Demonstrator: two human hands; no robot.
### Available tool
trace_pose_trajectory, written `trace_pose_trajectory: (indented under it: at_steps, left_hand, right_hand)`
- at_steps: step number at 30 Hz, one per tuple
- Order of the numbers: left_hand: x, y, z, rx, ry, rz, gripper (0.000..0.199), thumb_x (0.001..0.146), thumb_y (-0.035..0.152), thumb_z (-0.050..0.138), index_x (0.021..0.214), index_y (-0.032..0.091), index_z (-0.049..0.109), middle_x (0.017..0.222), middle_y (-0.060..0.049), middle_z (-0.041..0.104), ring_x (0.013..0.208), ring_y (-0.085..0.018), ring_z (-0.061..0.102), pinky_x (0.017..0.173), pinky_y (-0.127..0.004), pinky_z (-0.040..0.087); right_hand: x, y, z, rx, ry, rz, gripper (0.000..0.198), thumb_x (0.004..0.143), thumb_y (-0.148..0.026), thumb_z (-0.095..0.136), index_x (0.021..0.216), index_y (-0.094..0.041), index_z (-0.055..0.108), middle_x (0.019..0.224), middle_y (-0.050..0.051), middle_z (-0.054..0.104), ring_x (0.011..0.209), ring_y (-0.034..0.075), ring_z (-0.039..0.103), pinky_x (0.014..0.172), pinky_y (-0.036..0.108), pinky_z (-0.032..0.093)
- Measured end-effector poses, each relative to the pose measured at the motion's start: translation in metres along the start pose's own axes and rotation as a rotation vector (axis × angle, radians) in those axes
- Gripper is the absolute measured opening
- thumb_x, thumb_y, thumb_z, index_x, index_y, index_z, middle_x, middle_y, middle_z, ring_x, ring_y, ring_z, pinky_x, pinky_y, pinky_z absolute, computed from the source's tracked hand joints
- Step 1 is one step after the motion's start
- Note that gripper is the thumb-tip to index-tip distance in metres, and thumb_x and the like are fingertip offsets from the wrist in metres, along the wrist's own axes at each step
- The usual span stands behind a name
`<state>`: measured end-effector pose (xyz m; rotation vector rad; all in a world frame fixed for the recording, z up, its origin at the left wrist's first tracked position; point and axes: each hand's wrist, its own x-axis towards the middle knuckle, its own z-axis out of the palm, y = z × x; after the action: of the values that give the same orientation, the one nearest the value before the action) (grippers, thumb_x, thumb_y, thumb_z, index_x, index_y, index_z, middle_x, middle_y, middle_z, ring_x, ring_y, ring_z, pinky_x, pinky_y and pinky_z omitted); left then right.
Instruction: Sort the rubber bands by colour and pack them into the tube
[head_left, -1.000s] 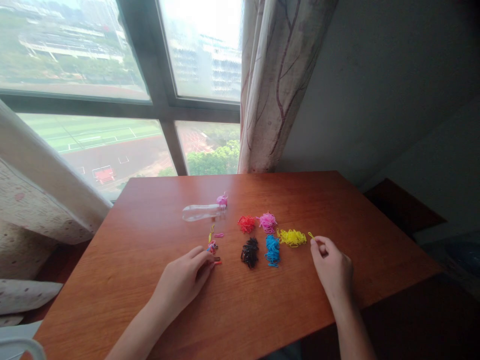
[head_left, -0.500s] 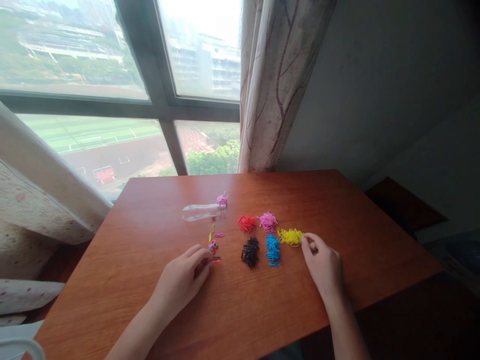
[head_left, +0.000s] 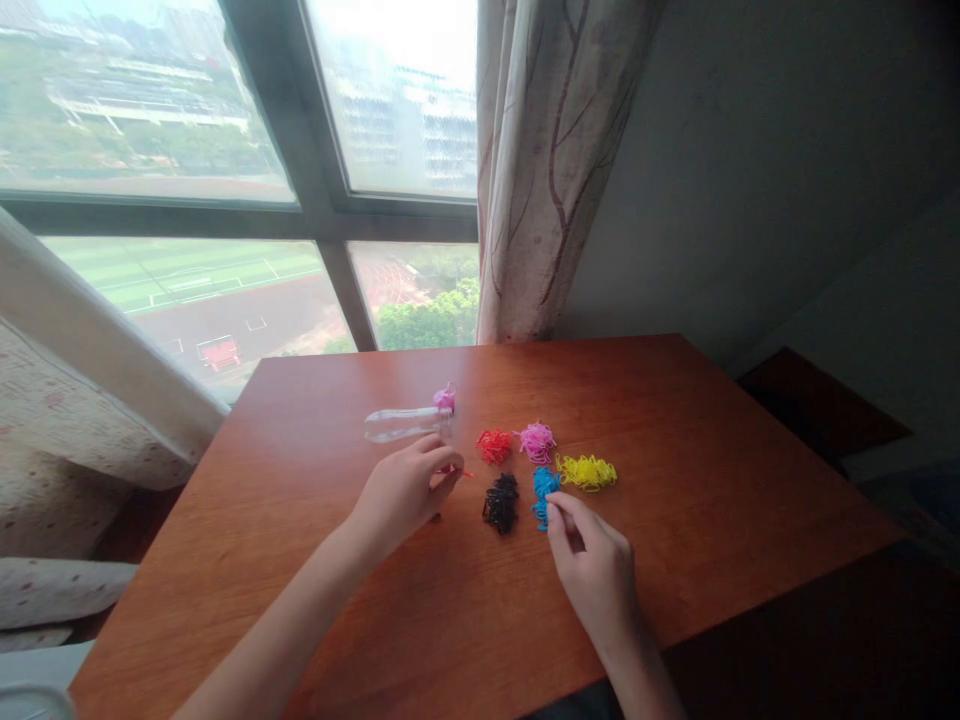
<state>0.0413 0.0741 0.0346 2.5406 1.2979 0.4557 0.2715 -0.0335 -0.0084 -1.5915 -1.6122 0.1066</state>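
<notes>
The left hand (head_left: 409, 485) pinches a red rubber band (head_left: 469, 475) near the black pile (head_left: 501, 503). The right hand's (head_left: 596, 565) grip is narrow at the blue pile (head_left: 544, 482); whether it holds a band is unclear. Lifting gently spares the adjoining yellow pile (head_left: 589, 472).

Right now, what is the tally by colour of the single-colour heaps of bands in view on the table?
Red heap: 1
Pink heap: 1
Yellow heap: 1
Blue heap: 1
Black heap: 1
Total: 5
</notes>
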Motion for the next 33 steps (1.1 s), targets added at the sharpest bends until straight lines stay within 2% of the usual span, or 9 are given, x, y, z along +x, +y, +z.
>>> trace_pose_trajectory:
  at_steps: [6, 10, 14, 18, 25, 29, 33]
  left_hand:
    - [0.043, -0.010, 0.007, 0.042, -0.061, 0.108, 0.019, 0.091, 0.024, 0.055, 0.083, 0.023, 0.072, 0.086, -0.003, 0.067, 0.069, -0.015, 0.060, 0.059, -0.023, 0.039]
    - [0.052, -0.015, 0.014, 0.065, -0.067, 0.115, 0.024, 0.092, 0.028, 0.053, 0.078, 0.020, 0.071, 0.081, -0.005, 0.066, 0.063, -0.015, 0.057, 0.055, -0.025, 0.036]
    - [0.053, -0.014, 0.016, 0.079, -0.055, 0.090, 0.023, 0.090, 0.033, 0.054, 0.083, 0.020, 0.072, 0.078, -0.006, 0.064, 0.062, -0.016, 0.056, 0.054, -0.026, 0.036]
    - [0.041, -0.012, 0.010, 0.078, -0.044, 0.068, 0.022, 0.090, 0.031, 0.052, 0.085, 0.021, 0.071, 0.082, -0.006, 0.065, 0.067, -0.017, 0.059, 0.057, -0.025, 0.039]
    - [-0.002, -0.024, -0.013, 0.056, -0.011, -0.026, 0.020, 0.091, 0.024, 0.048, 0.087, 0.021, 0.067, 0.093, -0.005, 0.069, 0.072, -0.016, 0.065, 0.062, -0.024, 0.043]
    - [-0.028, -0.033, -0.015, 0.001, 0.009, -0.108, 0.020, 0.092, 0.029, 0.048, 0.093, 0.024, 0.067, 0.098, -0.003, 0.069, 0.072, -0.016, 0.065, 0.065, -0.024, 0.044]
    - [-0.048, -0.037, -0.010, -0.038, 0.005, -0.165, 0.021, 0.092, 0.030, 0.047, 0.094, 0.025, 0.067, 0.094, -0.001, 0.068, 0.072, -0.015, 0.065, 0.064, -0.023, 0.044]
  right_hand:
    - [-0.009, -0.011, 0.007, 0.041, -0.047, -0.049, 0.021, 0.097, -0.024, 0.049, 0.099, -0.018, 0.069, 0.086, 0.005, 0.075, 0.070, 0.016, 0.071, 0.068, 0.023, 0.051]
    - [-0.011, -0.013, 0.007, 0.053, -0.061, -0.056, 0.021, 0.097, -0.022, 0.048, 0.097, -0.018, 0.069, 0.085, 0.005, 0.074, 0.071, 0.016, 0.071, 0.068, 0.023, 0.051]
    - [-0.013, -0.015, 0.008, 0.054, -0.076, -0.071, 0.022, 0.096, -0.021, 0.047, 0.096, -0.019, 0.068, 0.084, 0.004, 0.074, 0.068, 0.015, 0.069, 0.068, 0.023, 0.051]
    - [-0.013, -0.020, 0.010, 0.048, -0.111, -0.068, 0.023, 0.096, -0.021, 0.045, 0.096, -0.019, 0.068, 0.083, 0.005, 0.074, 0.070, 0.016, 0.069, 0.068, 0.023, 0.049]
    - [-0.008, -0.042, 0.022, -0.009, -0.303, -0.045, 0.024, 0.095, -0.018, 0.045, 0.092, -0.022, 0.068, 0.076, 0.002, 0.072, 0.069, 0.015, 0.067, 0.065, 0.023, 0.044]
    - [-0.002, -0.063, 0.034, -0.062, -0.412, -0.051, 0.018, 0.092, -0.015, 0.050, 0.095, -0.024, 0.066, 0.080, 0.001, 0.072, 0.073, 0.016, 0.067, 0.064, 0.022, 0.040]
    - [0.004, -0.080, 0.048, -0.184, -0.507, -0.054, 0.014, 0.091, -0.015, 0.054, 0.097, -0.024, 0.062, 0.082, 0.001, 0.072, 0.074, 0.017, 0.068, 0.060, 0.023, 0.039]
